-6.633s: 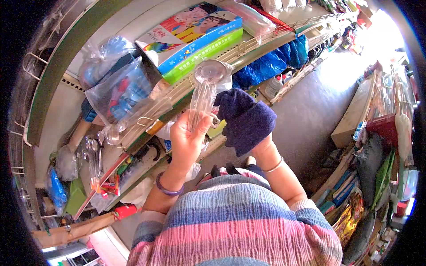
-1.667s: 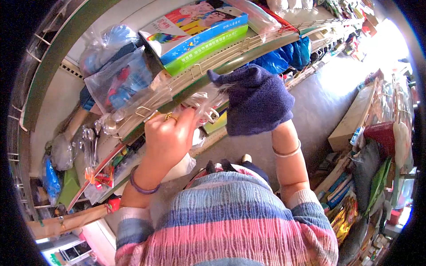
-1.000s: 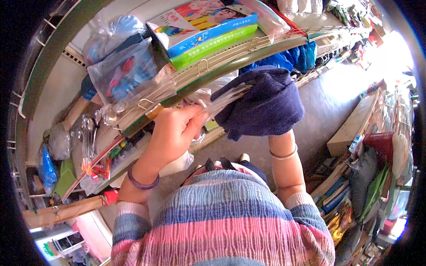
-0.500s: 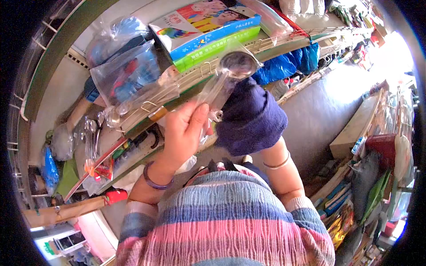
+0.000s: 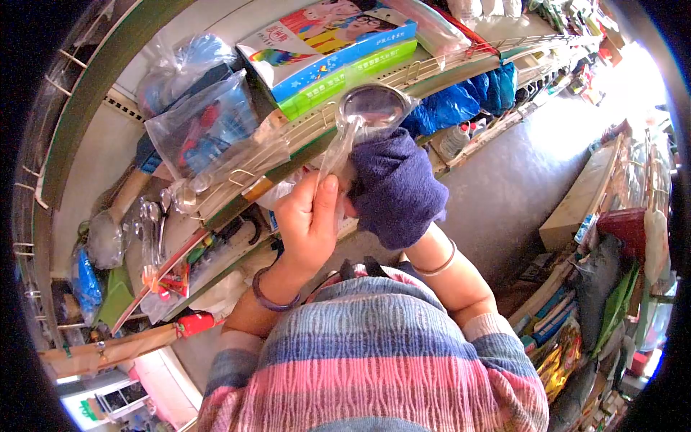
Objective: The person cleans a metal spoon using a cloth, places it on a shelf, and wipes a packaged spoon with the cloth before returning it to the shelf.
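My left hand (image 5: 308, 216), with a purple bangle at the wrist, pinches the handle of a metal ladle (image 5: 373, 106) in a clear plastic sleeve. The ladle's round bowl points up, toward the shelf. A dark navy cloth (image 5: 399, 191) is bunched over my right hand, whose fingers are hidden beneath it; only the wrist with a pale bracelet and the forearm show. The cloth lies close against the ladle's handle and just below its bowl.
Ahead, a shelf holds flat printed boxes (image 5: 324, 54) and a clear bag of blue items (image 5: 209, 126). Several wrapped metal utensils (image 5: 153, 223) hang at left. Blue plastic bags (image 5: 461, 104) sit on a lower shelf. Stocked shelving lines the right side of the aisle floor (image 5: 497, 187).
The ladle has tilted more upright and shifted slightly left, its bowl now facing me more. The cloth-covered right hand has moved left, nearer my left hand, which has shifted slightly right.
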Tool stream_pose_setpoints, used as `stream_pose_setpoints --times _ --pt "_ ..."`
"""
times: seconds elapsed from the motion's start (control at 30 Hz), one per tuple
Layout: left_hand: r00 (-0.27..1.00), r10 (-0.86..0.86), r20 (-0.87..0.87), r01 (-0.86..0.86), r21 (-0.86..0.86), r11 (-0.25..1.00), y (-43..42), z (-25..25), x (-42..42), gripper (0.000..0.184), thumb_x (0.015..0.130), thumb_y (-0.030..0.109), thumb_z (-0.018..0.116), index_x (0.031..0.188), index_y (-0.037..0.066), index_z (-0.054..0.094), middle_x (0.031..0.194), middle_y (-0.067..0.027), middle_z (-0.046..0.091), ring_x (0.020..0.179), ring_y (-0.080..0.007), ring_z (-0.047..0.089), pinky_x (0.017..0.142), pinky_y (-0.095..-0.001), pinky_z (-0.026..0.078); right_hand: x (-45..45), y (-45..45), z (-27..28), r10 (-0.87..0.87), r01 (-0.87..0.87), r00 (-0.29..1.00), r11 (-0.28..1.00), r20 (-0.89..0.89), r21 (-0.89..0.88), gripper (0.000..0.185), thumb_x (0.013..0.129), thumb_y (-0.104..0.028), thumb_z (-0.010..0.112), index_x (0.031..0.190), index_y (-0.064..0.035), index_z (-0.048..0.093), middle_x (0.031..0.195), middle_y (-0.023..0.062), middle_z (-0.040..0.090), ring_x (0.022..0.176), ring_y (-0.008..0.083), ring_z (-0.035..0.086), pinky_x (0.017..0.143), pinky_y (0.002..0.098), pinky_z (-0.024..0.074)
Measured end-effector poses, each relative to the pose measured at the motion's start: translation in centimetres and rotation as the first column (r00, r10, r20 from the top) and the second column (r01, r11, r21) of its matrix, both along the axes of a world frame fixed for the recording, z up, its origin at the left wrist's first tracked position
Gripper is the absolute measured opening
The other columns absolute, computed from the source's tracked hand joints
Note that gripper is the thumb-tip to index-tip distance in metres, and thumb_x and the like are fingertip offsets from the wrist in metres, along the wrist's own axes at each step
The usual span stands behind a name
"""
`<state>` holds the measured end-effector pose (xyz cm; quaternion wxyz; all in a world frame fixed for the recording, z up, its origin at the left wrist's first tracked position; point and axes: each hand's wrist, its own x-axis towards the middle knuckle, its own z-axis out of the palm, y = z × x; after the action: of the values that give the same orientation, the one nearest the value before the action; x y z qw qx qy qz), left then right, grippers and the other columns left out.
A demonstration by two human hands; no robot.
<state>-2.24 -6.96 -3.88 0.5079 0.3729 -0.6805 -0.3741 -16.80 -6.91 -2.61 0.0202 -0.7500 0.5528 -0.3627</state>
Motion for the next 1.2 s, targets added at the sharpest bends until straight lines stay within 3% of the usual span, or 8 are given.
stream_pose_setpoints --times 0.13,0.17,0.33,0.53,0.8,1.0,1.1,1.2 --pt "1.0 0.002 -0.006 -0.002 0.019 1.0 -0.2 -0.2 0.1 0.025 0.094 0.017 0.045 0.079 0.001 0.057 0.052 0.0022 0.051 0.039 -0.0022 0.037 0.037 -0.0196 0.025 -0.7 0.0 -1.1 0.132 -0.139 0.989 0.983 -0.067 -0.117 0.015 0.067 -0.025 0.058 0.074 -0.0126 0.06 0.073 0.0107 0.058 0.068 0.0318 0.057 0.057 0.0412 0.0461" --pt "1.0 0.007 -0.01 -0.007 0.029 1.0 -0.3 -0.3 0.2 0.025 0.094 0.017 0.045 0.08 0.001 0.057 0.052 0.0021 0.051 0.039 -0.0021 0.037 0.037 -0.0195 0.025 -0.9 -0.1 -2.2 0.154 -0.161 0.986 0.98 -0.065 -0.115 0.023 0.055 -0.026 0.066 0.07 -0.0105 0.058 0.074 0.0093 0.056 0.073 0.0317 0.052 0.064 0.0418 0.041" --pt "1.0 0.027 -0.011 -0.026 0.064 0.998 0.0 0.1 -0.3 0.021 0.092 0.014 0.048 0.078 0.001 0.057 0.052 -0.0018 0.051 0.045 -0.007 0.046 0.042 -0.0234 0.034 -1.2 -0.6 0.1 0.133 -0.166 0.979 0.962 -0.157 -0.215 0.022 0.066 -0.022 0.058 0.081 -0.0062 0.058 0.083 0.0137 0.058 0.078 0.0316 0.057 0.065 0.0377 0.0475" --pt "0.997 -0.003 0.079 0.004 -0.005 1.0 0.6 0.2 -0.8 0.018 0.089 0.013 0.052 0.077 0.001 0.056 0.052 -0.0056 0.05 0.046 -0.0111 0.048 0.044 -0.0264 0.037 -1.1 -1.0 0.5 0.042 -0.02 0.998 0.881 0.036 -0.473 0.037 0.067 -0.022 0.057 0.103 -0.0109 0.058 0.091 0.0124 0.06 0.079 0.0325 0.057 0.069 0.0377 0.0466" --pt "0.997 0.07 0.015 -0.067 -0.168 0.984 0.6 -0.2 -0.8 0.019 0.09 0.012 0.051 0.077 -0.002 0.056 0.052 -0.0044 0.051 0.045 -0.0101 0.047 0.043 -0.026 0.036 -0.1 -0.3 0.0 0.242 -0.225 0.97 0.94 0.035 -0.257 0.046 0.062 -0.026 0.068 0.104 -0.0083 0.058 0.092 0.0135 0.059 0.085 0.0338 0.056 0.078 0.0401 0.0447" --pt "0.993 0.002 -0.118 0.01 0.097 0.995 0.5 -0.5 -0.4 0.018 0.092 0.011 0.045 0.089 0.0 0.059 0.06 0.003 0.05 0.045 -0.0031 0.04 0.041 -0.0193 0.029 -0.4 -0.2 -1.5 0.337 -0.327 0.942 0.924 0.015 -0.197 0.042 0.061 -0.022 0.069 0.1 -0.0089 0.059 0.089 0.0122 0.059 0.081 0.032 0.057 0.074 0.0374 0.0457" --pt "0.988 -0.028 -0.152 0.056 0.185 0.981 0.5 0.1 -0.4 0.018 0.091 0.012 0.05 0.081 -0.001 0.057 0.053 -0.0026 0.051 0.046 -0.0074 0.047 0.043 -0.0241 0.035 -0.4 -0.5 -0.4 0.2 -0.178 0.966 0.974 0.163 -0.138 0.039 0.065 -0.021 0.067 0.1 -0.007 0.058 0.09 0.0134 0.059 0.082 0.0337 0.056 0.075 0.0384 0.0454" --pt "0.999 0.016 0.037 -0.014 -0.063 0.998 0.6 -0.2 -0.7 0.017 0.091 0.011 0.05 0.082 -0.001 0.058 0.054 -0.0033 0.052 0.047 -0.0077 0.047 0.044 -0.0245 0.036 -0.4 -0.7 0.1 0.118 -0.084 0.989 0.946 0.09 -0.315 0.039 0.068 -0.025 0.065 0.101 -0.0052 0.057 0.092 0.0148 0.058 0.084 0.0349 0.055 0.078 0.0388 0.0446"
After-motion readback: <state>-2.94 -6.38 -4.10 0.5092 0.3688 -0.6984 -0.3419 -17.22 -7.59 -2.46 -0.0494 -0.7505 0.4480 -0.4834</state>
